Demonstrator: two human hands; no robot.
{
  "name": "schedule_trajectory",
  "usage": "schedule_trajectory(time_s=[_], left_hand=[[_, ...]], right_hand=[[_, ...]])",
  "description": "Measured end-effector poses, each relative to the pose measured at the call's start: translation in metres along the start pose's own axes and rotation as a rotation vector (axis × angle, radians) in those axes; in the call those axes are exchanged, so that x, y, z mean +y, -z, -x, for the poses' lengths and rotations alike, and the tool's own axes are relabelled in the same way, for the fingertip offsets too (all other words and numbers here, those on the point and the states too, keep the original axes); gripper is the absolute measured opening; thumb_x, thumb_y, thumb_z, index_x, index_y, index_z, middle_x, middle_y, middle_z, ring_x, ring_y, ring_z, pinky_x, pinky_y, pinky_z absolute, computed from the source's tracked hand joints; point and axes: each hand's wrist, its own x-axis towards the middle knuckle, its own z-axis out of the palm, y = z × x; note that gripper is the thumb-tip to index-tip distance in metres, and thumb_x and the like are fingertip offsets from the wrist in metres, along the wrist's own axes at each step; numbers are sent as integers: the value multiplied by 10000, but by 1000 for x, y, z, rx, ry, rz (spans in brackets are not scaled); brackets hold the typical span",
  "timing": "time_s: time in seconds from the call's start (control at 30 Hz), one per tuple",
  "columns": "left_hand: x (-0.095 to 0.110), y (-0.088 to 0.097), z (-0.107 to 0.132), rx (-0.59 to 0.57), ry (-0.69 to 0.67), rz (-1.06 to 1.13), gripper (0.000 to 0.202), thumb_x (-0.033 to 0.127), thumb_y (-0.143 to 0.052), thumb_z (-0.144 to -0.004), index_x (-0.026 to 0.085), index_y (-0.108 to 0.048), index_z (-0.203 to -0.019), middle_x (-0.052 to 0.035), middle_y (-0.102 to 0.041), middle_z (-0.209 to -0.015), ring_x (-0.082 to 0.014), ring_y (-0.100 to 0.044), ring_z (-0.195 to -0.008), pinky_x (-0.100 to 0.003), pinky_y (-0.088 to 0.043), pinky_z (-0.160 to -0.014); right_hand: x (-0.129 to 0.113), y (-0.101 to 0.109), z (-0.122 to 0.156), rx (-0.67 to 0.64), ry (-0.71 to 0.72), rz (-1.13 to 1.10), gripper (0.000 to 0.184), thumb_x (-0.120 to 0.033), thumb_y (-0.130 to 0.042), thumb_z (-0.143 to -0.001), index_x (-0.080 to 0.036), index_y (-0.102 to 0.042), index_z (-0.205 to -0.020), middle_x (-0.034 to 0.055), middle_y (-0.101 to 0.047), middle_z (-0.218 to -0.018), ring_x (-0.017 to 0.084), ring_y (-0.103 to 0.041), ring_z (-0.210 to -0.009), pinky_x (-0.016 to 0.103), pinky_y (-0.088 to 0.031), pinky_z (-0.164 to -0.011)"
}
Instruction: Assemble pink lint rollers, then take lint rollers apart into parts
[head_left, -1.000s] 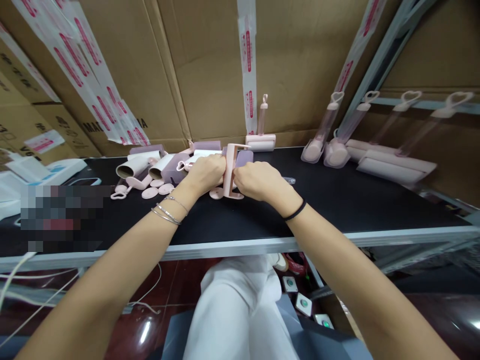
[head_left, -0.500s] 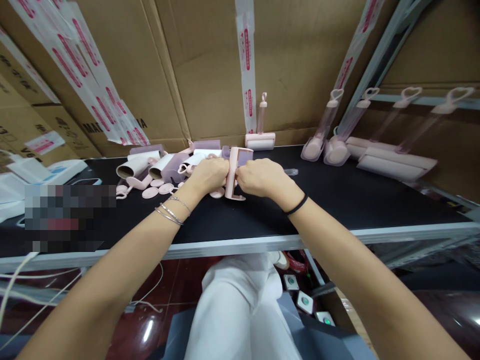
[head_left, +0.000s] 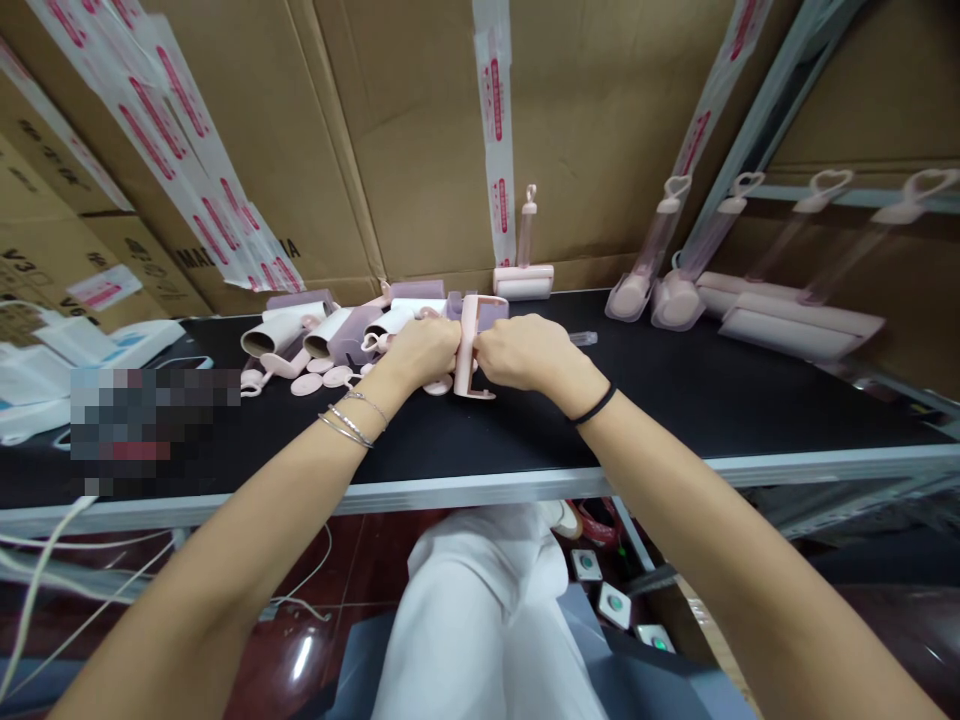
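A pink plastic roller frame (head_left: 471, 345) stands upright on the black table top (head_left: 675, 400), held between both hands. My left hand (head_left: 421, 350) grips its left side with the fingers curled shut. From the right, my right hand (head_left: 525, 352) closes on the same frame. Just behind and left of the hands lies a pile of loose parts: white paper rolls (head_left: 277, 335), purple covers (head_left: 352, 335) and small pink round caps (head_left: 322, 378).
Finished pink lint rollers (head_left: 523, 270) lean against the cardboard boxes (head_left: 420, 140) at the back, with several more (head_left: 675, 290) at the right. White packets (head_left: 82, 345) lie at the far left. The table's metal front edge (head_left: 525, 485) runs above my knees.
The pink frame has been turned and shifted slightly between my hands; both hands keep their grip. The view has drifted a little.
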Motion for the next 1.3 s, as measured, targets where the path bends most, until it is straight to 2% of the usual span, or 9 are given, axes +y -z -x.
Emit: schedule_trajectory(time_s=[0.1, 0.23, 0.3, 0.47, 0.63, 0.93, 1.13, 1.3], left_hand=[[-3, 1, 0, 71, 58, 37, 238, 192, -482, -842, 73, -674, -918, -194, -705, -914, -318, -688, -876, -370, -509, -706], [-16, 0, 3, 273, 146, 134, 232, 200, -490, -846, 80, -663, -944, -170, -701, -905, -282, -679, -869, -357, -508, -741], [-24, -2, 6, 353, 155, 162, 218, 187, -493, -845, 82, -660, -939, -161, -700, -899, -255, -676, -842, -341, -506, -737], [-32, -8, 7, 457, 132, 193, 209, 235, -505, -863, 96, -657, -900, -141, -699, -872, -223, -669, -783, -322, -507, -708], [-29, -11, 4, 467, 58, 190, 187, 214, -518, -840, 97, -653, -894, -146, -695, -865, -236, -668, -799, -331, -507, -719], [-29, -17, 2, 438, 8, 190, 190, 131, -490, -818, 77, -651, -903, -175, -691, -960, -256, -660, -897, -375, -521, -807], [-30, -16, 1, 463, -9, 184, 195, 147, -498, -821, 91, -653, -925, -157, -703, -966, -235, -662, -890, -338, -516, -780], [-30, -12, 3, 453, 16, 153, 205, 203, -473, -854, 101, -651, -848, -154, -699, -890, -253, -656, -858, -372, -489, -772]], right_hand=[[3, 1, 1, 26, -26, 0, 349, -221, -360, -899, -150, -696, -960, 170, -723, -929, 338, -695, -899, 375, -492, -686], [4, 1, 5, 121, -110, -36, 391, -292, -269, -967, -146, -610, -1092, 156, -708, -956, 315, -686, -901, 353, -459, -695], [3, 1, 5, 159, -100, -80, 390, -279, -236, -980, -143, -567, -1136, 145, -701, -982, 295, -682, -904, 337, -440, -691], [-4, -1, 2, 124, -47, -121, 370, -288, -246, -986, -179, -566, -1138, 123, -692, -1000, 278, -681, -879, 323, -420, -672], [-10, -4, -1, 113, -60, -83, 424, -318, -225, -991, -173, -533, -1244, 146, -702, -944, 299, -689, -846, 349, -452, -672], [-11, -2, -1, 82, -76, -87, 410, -289, -255, -970, -169, -617, -1122, 160, -705, -947, 300, -691, -873, 367, -480, -717], [-11, -2, -1, 102, -69, -87, 400, -293, -262, -969, -178, -616, -1113, 150, -711, -950, 306, -690, -862, 367, -470, -700], [-9, -4, -1, 111, -58, -83, 399, -294, -243, -974, -171, -607, -1080, 145, -703, -961, 295, -685, -866, 349, -449, -695]])
